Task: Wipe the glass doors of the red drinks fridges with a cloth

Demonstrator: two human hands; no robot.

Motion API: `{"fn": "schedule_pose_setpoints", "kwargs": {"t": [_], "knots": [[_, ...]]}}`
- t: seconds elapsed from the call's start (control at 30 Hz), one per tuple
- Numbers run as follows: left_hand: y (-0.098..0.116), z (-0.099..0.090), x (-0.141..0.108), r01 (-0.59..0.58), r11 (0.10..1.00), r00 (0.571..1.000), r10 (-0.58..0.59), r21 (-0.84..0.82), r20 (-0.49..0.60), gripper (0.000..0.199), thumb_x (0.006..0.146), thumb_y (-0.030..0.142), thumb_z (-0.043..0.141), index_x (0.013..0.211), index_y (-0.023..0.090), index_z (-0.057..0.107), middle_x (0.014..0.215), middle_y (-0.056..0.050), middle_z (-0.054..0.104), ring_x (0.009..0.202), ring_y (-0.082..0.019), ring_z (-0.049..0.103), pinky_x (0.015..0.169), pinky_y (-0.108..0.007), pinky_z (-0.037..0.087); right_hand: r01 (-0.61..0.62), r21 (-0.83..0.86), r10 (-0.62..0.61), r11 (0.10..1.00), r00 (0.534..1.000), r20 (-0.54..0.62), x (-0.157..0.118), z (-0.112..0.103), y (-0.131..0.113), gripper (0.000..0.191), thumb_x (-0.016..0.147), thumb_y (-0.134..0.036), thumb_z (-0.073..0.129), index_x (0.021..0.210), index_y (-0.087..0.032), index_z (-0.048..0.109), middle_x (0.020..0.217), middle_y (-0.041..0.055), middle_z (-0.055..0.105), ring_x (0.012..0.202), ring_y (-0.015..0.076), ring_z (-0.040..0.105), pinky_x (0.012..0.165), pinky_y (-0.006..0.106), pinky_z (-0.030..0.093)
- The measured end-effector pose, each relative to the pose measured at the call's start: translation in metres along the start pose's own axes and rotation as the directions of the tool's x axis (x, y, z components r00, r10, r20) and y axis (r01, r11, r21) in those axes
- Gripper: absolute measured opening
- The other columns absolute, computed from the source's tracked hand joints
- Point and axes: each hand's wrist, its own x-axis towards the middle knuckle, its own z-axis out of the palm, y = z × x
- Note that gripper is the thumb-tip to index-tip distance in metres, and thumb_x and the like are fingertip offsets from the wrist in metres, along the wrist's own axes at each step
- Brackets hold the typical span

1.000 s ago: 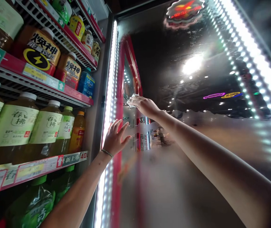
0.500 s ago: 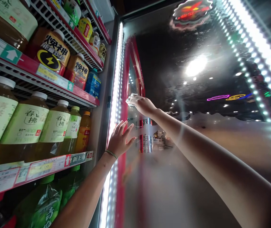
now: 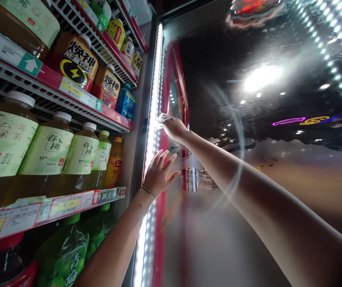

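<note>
White and crumpled, the cloth (image 3: 161,118) sits at the tips of my right hand (image 3: 173,127), high against or just in front of the glass door (image 3: 212,247), near its left edge. Blur and my own knuckles hide most of it, so I cannot tell whether it is fabric or paper. My right fingers are bent over it and grasp it. I judge it light, soft and limp, with no stiffness of its own: it takes whatever shape my fingers give it. The best hold is probably bunched under several fingertips with the flat of the hand behind, since a loose corner would fold back. If it is paper and damp, it could tear.

The glass is the opposite, stiff and smooth; its lower part looks misted, its upper part dark and full of reflections, so I expect it to be slippery where it is wet.

My left hand (image 3: 159,174) is lower, released, fingers spread and holding nothing, in front of the bright light strip (image 3: 155,79); whether it touches the glass I cannot tell. A thin green band (image 3: 149,191) circles that wrist.

To my left, bottles with pale green labels (image 3: 54,147) stand upright on a shelf behind a price strip (image 3: 78,201), with a narrow orange bottle (image 3: 114,164) at the near-door end, all well clear of the cloth.
</note>
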Motion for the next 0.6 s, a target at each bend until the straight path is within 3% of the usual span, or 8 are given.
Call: {"fn": "schedule_pose_setpoints", "kwargs": {"t": [0.07, 0.23, 0.37, 0.47, 0.6], "knots": [[0.000, 0.000, 0.000, -0.008, 1.000, 1.000, 0.008, 0.001, -0.004, 0.059, 0.105, 0.055, 0.053, 0.155, 0.024, 0.051, 0.154, -0.017, 0.055, 0.152, -0.036, 0.045, 0.122, -0.058, 0.048, 0.050, 0.009, -0.051, 0.999, 0.998, 0.045, 0.000, 0.002, -0.006, 0.046, 0.094, 0.002, 0.047, 0.116, -0.021, 0.079, 0.146, 0.0082, 0.070, 0.132, 0.0264, 0.067, 0.110, 0.048, 0.060], [0.000, -0.001, 0.001, 0.015, 1.000, 1.000, -0.015, -0.018, 0.008, 0.058, 0.104, 0.056, 0.053, 0.155, 0.026, 0.051, 0.154, -0.016, 0.056, 0.153, -0.035, 0.045, 0.122, -0.058, 0.047, -0.040, -0.010, 0.040, 0.999, 0.999, 0.028, -0.005, 0.000, -0.017, 0.044, 0.094, 0.002, 0.044, 0.109, -0.018, 0.081, 0.138, 0.0124, 0.073, 0.121, 0.0286, 0.071, 0.097, 0.047, 0.064], [0.000, -0.003, 0.001, 0.023, 0.999, 0.999, -0.023, -0.027, 0.022, 0.057, 0.105, 0.056, 0.053, 0.153, 0.026, 0.051, 0.153, -0.016, 0.056, 0.152, -0.035, 0.046, 0.123, -0.059, 0.046, 0.078, -0.008, -0.077, 0.997, 0.994, 0.072, -0.012, -0.003, -0.012, 0.044, 0.096, 0.000, 0.046, 0.109, -0.023, 0.081, 0.140, 0.0069, 0.073, 0.120, 0.0260, 0.071, 0.099, 0.046, 0.063], [0.001, -0.005, 0.001, 0.031, 0.999, 0.999, -0.030, -0.030, 0.020, 0.056, 0.105, 0.056, 0.053, 0.152, 0.025, 0.052, 0.151, -0.016, 0.058, 0.151, -0.034, 0.047, 0.124, -0.058, 0.046, 0.048, -0.020, -0.047, 0.999, 0.999, 0.021, -0.017, -0.003, -0.006, 0.042, 0.097, -0.001, 0.048, 0.109, -0.022, 0.081, 0.129, 0.0082, 0.077, 0.107, 0.0234, 0.075, 0.092, 0.044, 0.066], [0.002, -0.007, 0.001, 0.025, 0.999, 1.000, -0.025, -0.021, 0.018, 0.055, 0.105, 0.053, 0.053, 0.150, 0.023, 0.055, 0.149, -0.017, 0.059, 0.150, -0.034, 0.048, 0.123, -0.056, 0.047, 0.118, 0.025, -0.120, 0.993, 0.990, 0.076, -0.018, 0.003, -0.008, 0.043, 0.096, 0.001, 0.052, 0.114, -0.025, 0.082, 0.142, 0.0041, 0.073, 0.133, 0.0260, 0.067, 0.111, 0.048, 0.059]]}}
